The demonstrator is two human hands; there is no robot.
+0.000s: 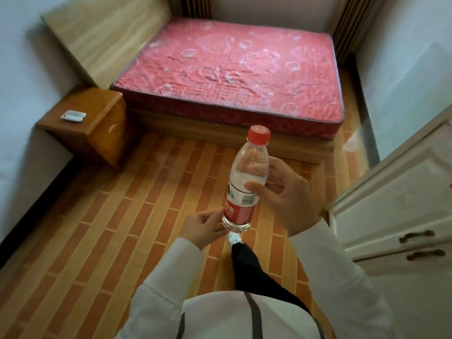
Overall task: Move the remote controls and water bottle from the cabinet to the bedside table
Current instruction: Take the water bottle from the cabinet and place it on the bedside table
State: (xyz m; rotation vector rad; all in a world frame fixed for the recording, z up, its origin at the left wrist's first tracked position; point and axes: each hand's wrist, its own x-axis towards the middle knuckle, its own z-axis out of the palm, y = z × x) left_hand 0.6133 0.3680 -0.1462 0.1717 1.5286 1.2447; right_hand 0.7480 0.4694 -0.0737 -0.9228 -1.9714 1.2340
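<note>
Clear plastic forms the water bottle (245,182), held near the centre of the frame above the floor, tilted slightly with its red cap (258,134) uppermost. A red and white label wraps its lower half; the printing on it is too small to read, and how much water it holds cannot be told.

The right hand (283,194) grips the bottle at mid-height, thumb across the front over the label's upper edge, fingers curled behind and seen partly through the plastic. The left hand (204,227) pinches the base, its fingertips (221,216) touching the bottom edge of the label. Both hands are closed on the bottle. White sleeves run from the wrists to the lower edge of the frame.

Two pale remote controls (73,116) lie side by side, touching, on the wooden bedside table (97,118) at middle left; their buttons are too small to make out. The table stands just beside the bed, whose pink patterned mattress (232,72) fills the upper centre.

White panelled cabinet (401,209) doors with dark handles occupy the right edge, cut off by the frame. A dark trouser leg and a white shoe (234,239) show below the bottle, the shoe partly hidden by it. The floor (110,228) bears a brick-like pattern of orange strips.
</note>
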